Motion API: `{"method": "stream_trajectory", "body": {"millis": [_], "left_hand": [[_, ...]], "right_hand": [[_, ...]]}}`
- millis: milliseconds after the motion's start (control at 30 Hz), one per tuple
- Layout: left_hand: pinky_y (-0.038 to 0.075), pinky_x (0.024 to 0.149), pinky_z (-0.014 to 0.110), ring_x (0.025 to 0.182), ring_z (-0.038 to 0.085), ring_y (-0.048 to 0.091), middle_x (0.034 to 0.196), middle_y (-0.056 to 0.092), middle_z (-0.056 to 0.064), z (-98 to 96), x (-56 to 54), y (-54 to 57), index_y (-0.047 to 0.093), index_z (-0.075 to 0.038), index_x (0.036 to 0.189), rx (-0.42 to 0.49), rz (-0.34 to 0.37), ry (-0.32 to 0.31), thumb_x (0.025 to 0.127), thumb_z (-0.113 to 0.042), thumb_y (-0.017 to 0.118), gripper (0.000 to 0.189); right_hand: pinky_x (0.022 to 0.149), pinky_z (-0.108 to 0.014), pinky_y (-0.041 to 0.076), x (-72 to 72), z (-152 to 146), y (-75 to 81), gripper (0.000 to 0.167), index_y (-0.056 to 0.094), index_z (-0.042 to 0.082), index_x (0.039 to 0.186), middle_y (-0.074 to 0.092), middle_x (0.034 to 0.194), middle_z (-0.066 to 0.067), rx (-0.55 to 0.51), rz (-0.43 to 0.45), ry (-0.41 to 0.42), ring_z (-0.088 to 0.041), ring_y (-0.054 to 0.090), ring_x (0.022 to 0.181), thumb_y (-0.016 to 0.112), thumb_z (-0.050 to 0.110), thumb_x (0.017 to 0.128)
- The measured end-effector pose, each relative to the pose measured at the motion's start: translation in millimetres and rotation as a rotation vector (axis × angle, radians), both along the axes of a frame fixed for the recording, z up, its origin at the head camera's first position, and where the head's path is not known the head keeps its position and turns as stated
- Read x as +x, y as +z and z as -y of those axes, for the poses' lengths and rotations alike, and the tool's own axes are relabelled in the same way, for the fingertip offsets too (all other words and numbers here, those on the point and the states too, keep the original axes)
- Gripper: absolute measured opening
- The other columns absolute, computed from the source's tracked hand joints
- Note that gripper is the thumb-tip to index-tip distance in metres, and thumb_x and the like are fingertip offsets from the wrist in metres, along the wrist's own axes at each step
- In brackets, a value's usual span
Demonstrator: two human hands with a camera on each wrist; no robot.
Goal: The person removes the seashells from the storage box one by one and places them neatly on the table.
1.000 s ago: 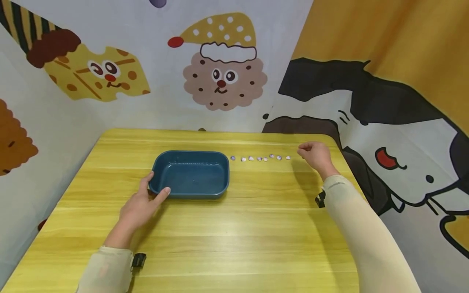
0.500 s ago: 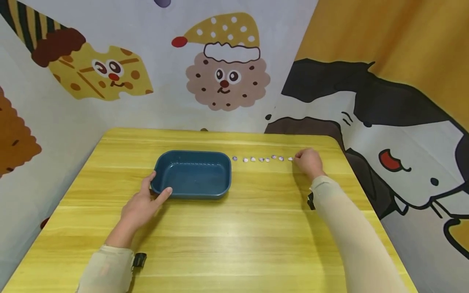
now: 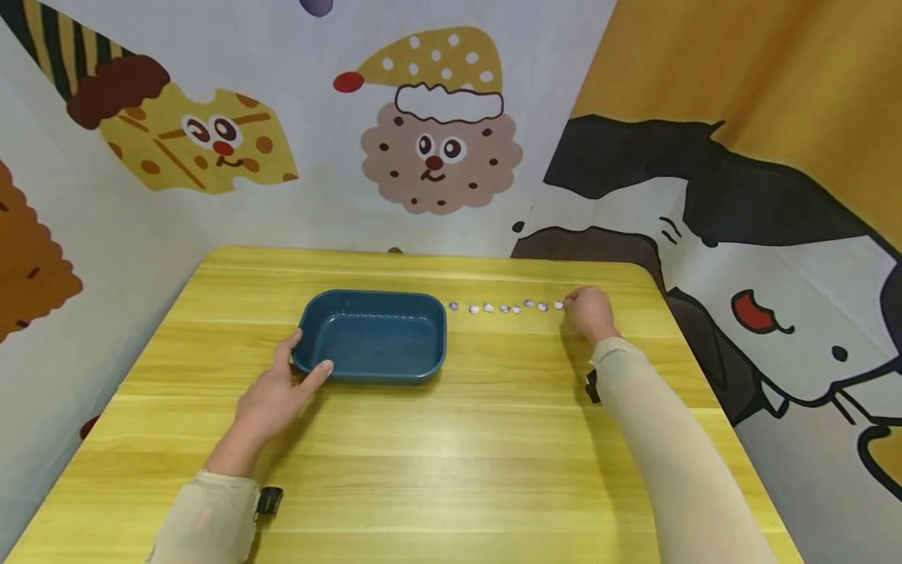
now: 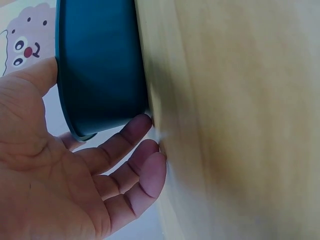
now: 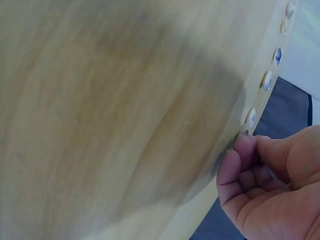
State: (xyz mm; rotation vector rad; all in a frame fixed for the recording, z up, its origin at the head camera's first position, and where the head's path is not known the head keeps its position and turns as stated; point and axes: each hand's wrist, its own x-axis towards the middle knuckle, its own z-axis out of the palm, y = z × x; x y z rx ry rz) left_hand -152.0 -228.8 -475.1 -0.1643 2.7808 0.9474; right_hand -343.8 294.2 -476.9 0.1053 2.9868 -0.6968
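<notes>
A dark blue plastic tray point(image 3: 373, 345) with raised walls sits on the wooden table point(image 3: 437, 486). My left hand point(image 3: 266, 399) holds its near left corner, thumb point(image 4: 45, 75) at the rim and the other fingers bent around the side and low wall. To the tray's right runs a row of small white and purple shells point(image 3: 543, 307). At the right end of that row is my right hand point(image 3: 592, 312), thumb and index fingertips together beside the last visible shell point(image 5: 251, 117). A tiny dark piece, mostly hidden, shows at those pinched fingertips.
Behind the table hangs a white cloth point(image 3: 317, 211) printed with cartoon food. A yellow and dark printed cloth point(image 3: 775, 157) covers the right side. The shells lie near the far edge of the table.
My right hand has moved left and down to the end of the shell row, then nearly stopped. My left hand keeps its place on the tray. The head view has shifted slightly.
</notes>
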Motion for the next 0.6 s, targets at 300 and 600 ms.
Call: {"method": "stream_trajectory", "body": {"millis": [300, 600], "left_hand": [[0.042, 0.054, 0.039, 0.093, 0.039, 0.072, 0.15, 0.057, 0.037, 1.4, 0.4, -1.7, -0.005, -0.02, 0.173, -0.001, -0.01, 0.003, 0.103, -0.079, 0.041, 0.103], [0.042, 0.055, 0.038, 0.098, 0.044, 0.071, 0.153, 0.053, 0.038, 0.9, 1.1, -1.5, -0.004, -0.02, 0.173, -0.003, -0.008, 0.004, 0.103, -0.078, 0.041, 0.102]], "right_hand": [[0.076, -0.042, 0.047, 1.4, -3.0, 11.1, 0.043, 0.065, 0.001, 0.143, 0.063, 0.147, -0.026, -0.032, -0.052, 0.053, -0.04, 0.064, 0.107, 0.036, 0.008, 0.113], [0.106, -0.063, 0.05, 3.5, 0.3, 1.7, 0.028, 0.077, 0.004, 0.129, 0.061, 0.136, -0.03, 0.138, -0.104, 0.197, -0.049, 0.057, 0.129, 0.064, 0.017, 0.107]]}}
